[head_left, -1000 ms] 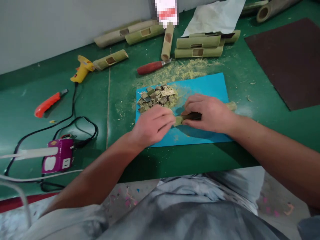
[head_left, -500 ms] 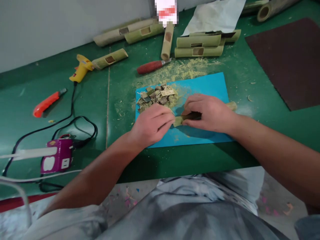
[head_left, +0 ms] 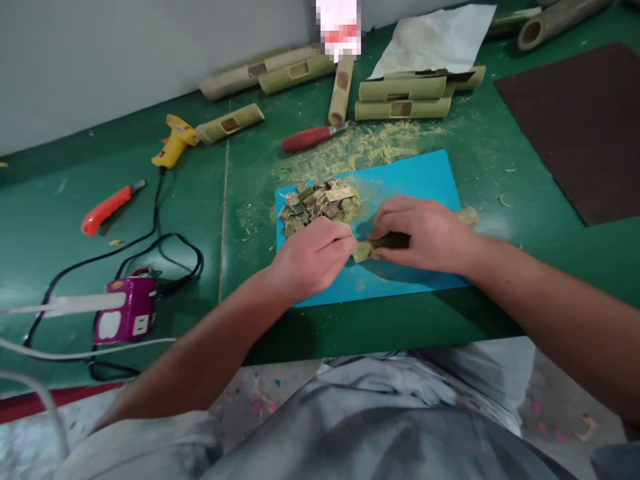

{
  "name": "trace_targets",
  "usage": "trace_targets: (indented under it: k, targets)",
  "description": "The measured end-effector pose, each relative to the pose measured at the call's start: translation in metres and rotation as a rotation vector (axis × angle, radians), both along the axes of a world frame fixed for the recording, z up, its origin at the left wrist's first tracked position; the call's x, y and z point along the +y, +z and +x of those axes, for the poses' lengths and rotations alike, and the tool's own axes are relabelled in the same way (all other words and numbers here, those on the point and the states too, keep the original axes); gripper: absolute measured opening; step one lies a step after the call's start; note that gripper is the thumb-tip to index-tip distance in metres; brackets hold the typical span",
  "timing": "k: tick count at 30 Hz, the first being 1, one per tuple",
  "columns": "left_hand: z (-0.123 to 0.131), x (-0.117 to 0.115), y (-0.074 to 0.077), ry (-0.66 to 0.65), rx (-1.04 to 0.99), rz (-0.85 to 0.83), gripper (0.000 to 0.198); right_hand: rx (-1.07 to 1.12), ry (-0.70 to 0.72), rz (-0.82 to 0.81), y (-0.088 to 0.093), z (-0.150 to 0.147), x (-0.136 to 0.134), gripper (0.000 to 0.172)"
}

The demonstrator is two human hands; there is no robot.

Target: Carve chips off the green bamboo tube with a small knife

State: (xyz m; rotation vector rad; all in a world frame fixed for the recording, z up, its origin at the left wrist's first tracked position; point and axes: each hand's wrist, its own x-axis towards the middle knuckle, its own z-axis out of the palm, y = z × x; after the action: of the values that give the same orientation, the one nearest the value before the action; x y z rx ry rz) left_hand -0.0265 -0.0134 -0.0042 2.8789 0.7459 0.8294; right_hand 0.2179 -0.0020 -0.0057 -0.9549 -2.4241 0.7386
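Observation:
A length of bamboo tube lies over the blue sheet, partly hidden beneath both hands. My right hand is closed around its middle, thumb on the near side and fingers on the far side; a dark hollow shows between them. The tube's far right end sticks out behind that hand. My left hand is closed in a pinch at the tube's left end; its fingertips are hard to see. Just beyond the left hand is a heap of bamboo chips on the sheet.
Beyond the sheet lie a red-handled knife and several cut bamboo tubes. On the left are a yellow glue gun, an orange cutter and a purple power adapter with cords. A dark brown board lies at right.
The whole view has shifted slightly, so things sit a little lower and further right. Both hands keep their places on the bamboo tube, with only slight movement of the left fingers.

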Motion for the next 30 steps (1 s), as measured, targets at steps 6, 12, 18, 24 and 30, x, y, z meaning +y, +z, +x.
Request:
trace_targets:
  k: [6, 12, 18, 24, 30]
  targets:
    - [-0.003, 0.005, 0.003, 0.134, -0.101, -0.05, 0.009, -0.108, 0.011, 0.097, 0.002, 0.003, -0.003, 0.024]
    - [-0.004, -0.001, 0.008, 0.186, -0.188, -0.118, 0.006, -0.172, -0.012, 0.168, 0.004, 0.008, -0.008, 0.03]
    - [-0.001, -0.006, 0.004, 0.107, -0.154, -0.138, 0.008, -0.218, -0.01, 0.146, 0.01, 0.008, -0.013, 0.03]
    - [0.001, -0.011, 0.007, 0.094, -0.166, -0.17, 0.005, -0.194, 0.027, 0.154, 0.01, 0.008, -0.017, 0.014]
    - [0.002, -0.011, 0.005, 0.083, -0.163, -0.2, 0.006, -0.196, 0.008, 0.11, 0.008, 0.007, -0.016, 0.013]
